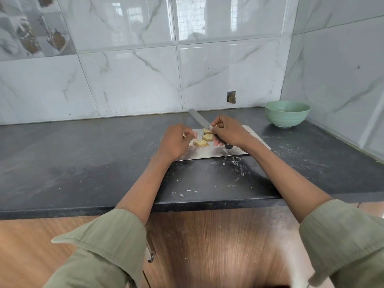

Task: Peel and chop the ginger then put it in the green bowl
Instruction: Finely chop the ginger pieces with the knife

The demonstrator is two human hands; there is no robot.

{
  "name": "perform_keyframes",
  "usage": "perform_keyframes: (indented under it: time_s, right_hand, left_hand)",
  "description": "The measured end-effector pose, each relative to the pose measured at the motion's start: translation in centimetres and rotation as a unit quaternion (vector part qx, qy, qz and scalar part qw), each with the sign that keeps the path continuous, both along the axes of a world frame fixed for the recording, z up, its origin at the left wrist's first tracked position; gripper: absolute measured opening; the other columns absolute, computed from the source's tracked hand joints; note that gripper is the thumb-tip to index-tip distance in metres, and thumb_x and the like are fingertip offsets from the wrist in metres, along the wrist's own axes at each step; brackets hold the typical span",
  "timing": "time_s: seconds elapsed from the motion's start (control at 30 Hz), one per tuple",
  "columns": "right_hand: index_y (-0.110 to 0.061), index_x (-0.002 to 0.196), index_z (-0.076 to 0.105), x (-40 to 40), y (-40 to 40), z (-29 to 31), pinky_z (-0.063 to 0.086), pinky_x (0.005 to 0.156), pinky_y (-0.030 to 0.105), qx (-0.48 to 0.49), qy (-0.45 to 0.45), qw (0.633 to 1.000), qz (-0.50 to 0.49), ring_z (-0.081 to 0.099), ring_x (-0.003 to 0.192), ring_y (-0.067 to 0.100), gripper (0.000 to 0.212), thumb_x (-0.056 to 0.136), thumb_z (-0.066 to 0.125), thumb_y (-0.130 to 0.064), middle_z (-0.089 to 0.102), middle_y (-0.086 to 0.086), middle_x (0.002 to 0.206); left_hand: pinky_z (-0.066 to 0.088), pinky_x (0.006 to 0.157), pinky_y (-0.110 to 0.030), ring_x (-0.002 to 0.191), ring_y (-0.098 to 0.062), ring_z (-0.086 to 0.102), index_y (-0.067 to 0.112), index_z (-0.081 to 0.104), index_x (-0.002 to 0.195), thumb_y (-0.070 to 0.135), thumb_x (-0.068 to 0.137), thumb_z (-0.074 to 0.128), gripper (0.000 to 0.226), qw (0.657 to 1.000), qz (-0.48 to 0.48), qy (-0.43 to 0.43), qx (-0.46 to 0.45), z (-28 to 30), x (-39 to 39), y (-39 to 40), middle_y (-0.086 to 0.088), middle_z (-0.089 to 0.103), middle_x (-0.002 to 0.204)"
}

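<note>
Your right hand [227, 132] is curled around the dark handle of a knife [199, 119], whose long pale blade runs up toward 11 o'clock, its tip reaching past the far edge of the cutting board [209, 151]. The thumb and forefinger of that hand pinch up near the base of the blade. Your left hand [175, 141] sits at 9 o'clock from the ginger, fingers curled inward; a small pale sliver shows at its fingertips, probably a bit of ginger, though the view is too small for you to be sure.

The ginger [204, 138] lies on the board between your two hands: a couple of rounded peeled chunks just beside the right hand, and a little heap of smaller cut pieces toward 7 o'clock from them, close to your left fingers.

The green bowl [287, 114] stands on the dark countertop [83, 163] at 2 o'clock from the board, well apart from it, tucked into the corner of the tiled wall [124, 80]. Pale crumbs speckle the counter at 6 o'clock from the board. Your olive sleeves [108, 250] are rolled back at both forearms.
</note>
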State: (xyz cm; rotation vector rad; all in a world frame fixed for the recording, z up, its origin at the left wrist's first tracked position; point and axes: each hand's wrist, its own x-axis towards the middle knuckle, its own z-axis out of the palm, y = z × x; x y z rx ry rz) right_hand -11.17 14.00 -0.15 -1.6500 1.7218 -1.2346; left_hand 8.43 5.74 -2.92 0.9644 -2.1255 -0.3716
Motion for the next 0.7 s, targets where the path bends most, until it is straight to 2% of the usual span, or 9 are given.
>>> perform_keyframes:
  time_s: [0.1, 0.23, 0.3, 0.37, 0.43, 0.5, 0.57, 0.63, 0.7]
  right_hand:
    - [0.000, 0.117, 0.054, 0.3, -0.4, -0.5, 0.063, 0.064, 0.034, 0.009, -0.005, 1.000, 0.014, 0.074, 0.071, 0.024, 0.018, 0.103, 0.056, -0.011, 0.076, 0.017, 0.089]
    - [0.000, 0.116, 0.054, 1.9, -0.8, -0.9, 0.064, 0.081, 0.035, -0.005, -0.033, 0.997, 0.062, 0.077, 0.083, 0.022, 0.016, 0.101, 0.058, -0.004, 0.078, 0.013, 0.096]
    - [0.000, 0.117, 0.054, 2.6, -0.9, -0.9, 0.064, 0.076, 0.030, -0.017, -0.038, 0.997, 0.066, 0.077, 0.087, 0.021, 0.017, 0.100, 0.058, -0.002, 0.078, 0.012, 0.099]
    - [0.000, 0.116, 0.054, 2.9, -0.7, -0.6, 0.057, 0.056, 0.017, -0.030, -0.060, 0.997, 0.048, 0.077, 0.089, 0.024, 0.016, 0.101, 0.058, -0.003, 0.077, 0.012, 0.101]
    - [-0.002, 0.114, 0.054, 2.6, -0.4, -0.2, 0.049, 0.049, 0.012, -0.047, -0.106, 0.993, 0.024, 0.076, 0.088, 0.025, 0.013, 0.102, 0.058, -0.007, 0.076, 0.012, 0.101]
    - [-0.006, 0.110, 0.053, 1.5, -0.4, 0.1, 0.051, 0.053, 0.023, -0.063, -0.125, 0.990, 0.002, 0.078, 0.084, 0.024, 0.009, 0.103, 0.056, -0.010, 0.078, 0.010, 0.098]
    - [-0.011, 0.107, 0.053, 0.4, -0.6, 0.1, 0.055, 0.064, 0.045, -0.071, -0.142, 0.987, -0.019, 0.078, 0.080, 0.023, 0.006, 0.103, 0.056, -0.014, 0.078, 0.008, 0.095]
    - [-0.012, 0.107, 0.052, -0.2, -0.7, 0.0, 0.057, 0.081, 0.061, -0.067, -0.154, 0.985, -0.047, 0.078, 0.078, 0.023, 0.006, 0.104, 0.056, -0.016, 0.078, 0.007, 0.094]
    - [-0.010, 0.109, 0.053, -0.4, -0.8, -0.1, 0.056, 0.088, 0.064, -0.062, -0.159, 0.983, -0.063, 0.078, 0.076, 0.024, 0.008, 0.104, 0.057, -0.015, 0.078, 0.008, 0.092]
  left_hand:
    - [0.050, 0.070, -0.036, 0.070, -0.012, 0.063, 0.024, 0.080, 0.078, 0.047, 0.101, 0.059, 0.039, 1.000, 0.024, -0.003, 0.001, 0.0, 0.4, -0.1, 0.004, 0.069, 0.076]
    - [0.056, 0.070, -0.043, 0.061, -0.016, 0.066, 0.019, 0.076, 0.070, 0.048, 0.098, 0.059, 0.044, 0.999, 0.031, 0.004, 0.015, 0.0, 0.4, -0.3, 0.004, 0.070, 0.063]
    - [0.057, 0.069, -0.043, 0.063, -0.016, 0.066, 0.018, 0.073, 0.070, 0.042, 0.091, 0.067, 0.032, 0.999, 0.033, 0.003, 0.016, -0.1, 0.3, -0.4, 0.004, 0.070, 0.064]
    - [0.058, 0.073, -0.035, 0.069, -0.009, 0.068, 0.023, 0.075, 0.080, 0.040, 0.084, 0.078, 0.017, 0.999, 0.043, -0.002, 0.028, 0.0, 0.3, -0.1, 0.008, 0.072, 0.072]
    - [0.055, 0.070, -0.030, 0.072, -0.005, 0.068, 0.025, 0.075, 0.089, 0.043, 0.076, 0.087, 0.025, 0.998, 0.042, 0.000, 0.044, 0.2, 0.3, 0.1, 0.009, 0.072, 0.078]
    - [0.046, 0.065, -0.025, 0.076, -0.003, 0.066, 0.027, 0.072, 0.097, 0.050, 0.069, 0.091, 0.040, 0.998, 0.029, -0.007, 0.056, 0.3, 0.2, 0.2, 0.009, 0.072, 0.082]
    - [0.043, 0.065, -0.026, 0.082, -0.004, 0.064, 0.030, 0.071, 0.103, 0.053, 0.069, 0.091, 0.046, 0.998, 0.023, -0.028, 0.054, 0.1, -0.1, 0.4, 0.009, 0.071, 0.085]
    - [0.045, 0.069, -0.030, 0.086, -0.010, 0.064, 0.030, 0.071, 0.104, 0.051, 0.073, 0.088, 0.041, 0.999, 0.028, -0.035, 0.031, -0.1, -0.5, 0.1, 0.006, 0.069, 0.085]
    - [0.043, 0.070, -0.033, 0.088, -0.015, 0.063, 0.028, 0.072, 0.099, 0.046, 0.079, 0.084, 0.030, 0.998, 0.046, -0.049, 0.002, -0.3, -0.9, -0.5, 0.006, 0.065, 0.083]
